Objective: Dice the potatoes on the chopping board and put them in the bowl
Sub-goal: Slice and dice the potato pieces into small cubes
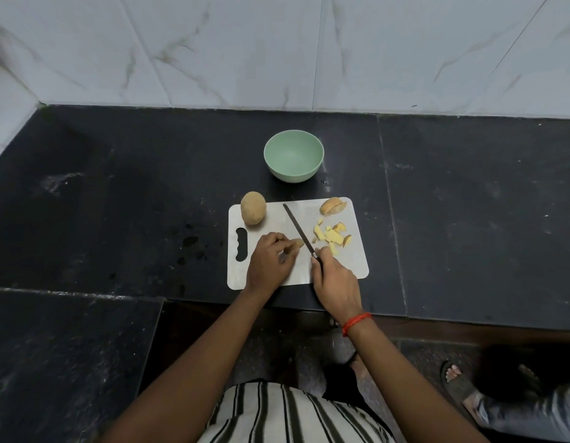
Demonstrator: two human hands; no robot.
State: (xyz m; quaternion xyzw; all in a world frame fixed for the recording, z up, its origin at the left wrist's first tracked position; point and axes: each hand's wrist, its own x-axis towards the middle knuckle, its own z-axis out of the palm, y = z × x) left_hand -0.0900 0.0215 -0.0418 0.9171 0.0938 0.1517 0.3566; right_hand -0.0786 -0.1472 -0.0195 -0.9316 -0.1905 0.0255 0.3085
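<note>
On the black stone desk point(117, 203) lies a white plastic chopping board point(347, 263), the pale green round bowl point(290, 174) just beyond it with nothing inside. The right grip point(334, 279) wraps the handle of a slim dark-bladed knife point(298, 230), its blade slanting away and leftward. The left grip point(267, 260) pinches a small brown-skinned potato piece point(297, 243) just left of that blade. The blade, I'd judge, need only shift left and down, across the piece.
</note>
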